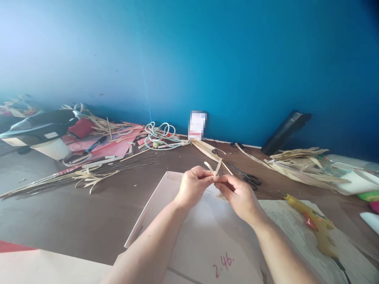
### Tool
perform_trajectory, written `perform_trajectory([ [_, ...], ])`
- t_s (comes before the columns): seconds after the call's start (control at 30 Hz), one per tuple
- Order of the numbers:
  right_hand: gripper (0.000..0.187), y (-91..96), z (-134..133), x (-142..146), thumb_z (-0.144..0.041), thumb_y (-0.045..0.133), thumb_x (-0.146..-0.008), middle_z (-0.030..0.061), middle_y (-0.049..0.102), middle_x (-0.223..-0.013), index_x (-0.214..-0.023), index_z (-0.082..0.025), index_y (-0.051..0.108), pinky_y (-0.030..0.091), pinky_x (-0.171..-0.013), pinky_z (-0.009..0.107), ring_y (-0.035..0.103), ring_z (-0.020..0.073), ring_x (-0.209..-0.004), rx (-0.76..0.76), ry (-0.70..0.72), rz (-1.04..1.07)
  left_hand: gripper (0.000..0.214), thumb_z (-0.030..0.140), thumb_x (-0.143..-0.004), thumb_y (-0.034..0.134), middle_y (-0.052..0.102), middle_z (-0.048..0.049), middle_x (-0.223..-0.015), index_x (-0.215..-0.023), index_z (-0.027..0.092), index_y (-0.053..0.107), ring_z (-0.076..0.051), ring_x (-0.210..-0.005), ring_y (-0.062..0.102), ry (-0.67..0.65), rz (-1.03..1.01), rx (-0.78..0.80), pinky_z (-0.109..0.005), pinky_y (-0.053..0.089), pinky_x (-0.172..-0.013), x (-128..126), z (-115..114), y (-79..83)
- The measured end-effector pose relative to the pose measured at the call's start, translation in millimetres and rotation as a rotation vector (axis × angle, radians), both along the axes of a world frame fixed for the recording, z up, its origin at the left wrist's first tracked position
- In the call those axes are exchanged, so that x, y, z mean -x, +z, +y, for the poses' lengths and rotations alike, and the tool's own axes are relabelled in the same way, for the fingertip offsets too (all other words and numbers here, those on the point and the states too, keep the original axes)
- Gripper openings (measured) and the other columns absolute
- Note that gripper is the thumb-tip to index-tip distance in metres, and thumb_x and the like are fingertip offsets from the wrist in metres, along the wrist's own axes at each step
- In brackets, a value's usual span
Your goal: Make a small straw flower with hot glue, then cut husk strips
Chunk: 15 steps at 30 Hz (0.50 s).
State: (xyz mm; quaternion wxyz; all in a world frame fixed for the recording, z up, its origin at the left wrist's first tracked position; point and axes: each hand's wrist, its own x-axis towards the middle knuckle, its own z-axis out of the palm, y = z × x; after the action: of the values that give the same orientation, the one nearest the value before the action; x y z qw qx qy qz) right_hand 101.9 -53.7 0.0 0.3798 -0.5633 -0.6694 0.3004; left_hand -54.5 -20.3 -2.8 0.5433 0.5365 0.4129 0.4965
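Observation:
Over a shallow white box lid, my left hand and my right hand meet fingertip to fingertip. Both pinch the base of a small piece of pale dried leaf strips, whose ends fan upward in a V above the fingers. How the strips are joined is hidden by my fingertips. Just beyond the right hand lie black-handled scissors. A longer dried husk leaf rests on the table behind the hands.
To the right, a yellow glue gun lies on a printed sheet, near dried husks and a white cup. A coiled pale cable, thin wires and pink paper are at left. A black cylinder leans on the blue wall.

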Motion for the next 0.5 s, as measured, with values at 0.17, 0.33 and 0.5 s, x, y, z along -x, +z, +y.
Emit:
perform_trajectory([
  [0.17, 0.022, -0.1, -0.4, 0.0, -0.043, 0.056, -0.086, 0.0001, 0.063, -0.072, -0.088, -0.023, 0.066, 0.047, -0.055, 0.024, 0.054, 0.0142, -0.062, -0.044, -0.003, 0.002, 0.023, 0.041, -0.07, 0.072, 0.061, -0.0033, -0.073, -0.07, 0.018, 0.074, -0.014, -0.072, 0.057, 0.015, 0.057, -0.147, -0.024, 0.042, -0.066, 0.4, -0.6, -0.5],
  [0.33, 0.021, -0.8, -1.2, 1.2, -0.042, 0.057, -0.087, 0.0004, 0.063, -0.075, -0.09, -0.023, 0.066, 0.047, -0.057, 0.024, 0.055, 0.0142, -0.063, -0.068, -0.002, 0.041, 0.021, 0.039, -0.072, 0.07, 0.062, -0.0032, -0.072, -0.067, 0.019, 0.073, -0.014, -0.072, 0.057, 0.019, 0.055, -0.22, -0.024, 0.042, -0.067, 1.7, -1.6, 0.5],
  [0.5, 0.022, -0.9, -1.4, 1.8, -0.042, 0.057, -0.087, -0.0009, 0.061, -0.071, -0.089, -0.023, 0.065, 0.043, -0.053, 0.023, 0.053, 0.0129, -0.059, -0.072, -0.011, 0.026, 0.02, 0.038, -0.073, 0.07, 0.064, -0.0035, -0.074, -0.072, 0.019, 0.074, -0.015, -0.074, 0.058, 0.016, 0.026, -0.172, -0.024, 0.043, -0.068, 0.9, -0.8, -2.5],
])
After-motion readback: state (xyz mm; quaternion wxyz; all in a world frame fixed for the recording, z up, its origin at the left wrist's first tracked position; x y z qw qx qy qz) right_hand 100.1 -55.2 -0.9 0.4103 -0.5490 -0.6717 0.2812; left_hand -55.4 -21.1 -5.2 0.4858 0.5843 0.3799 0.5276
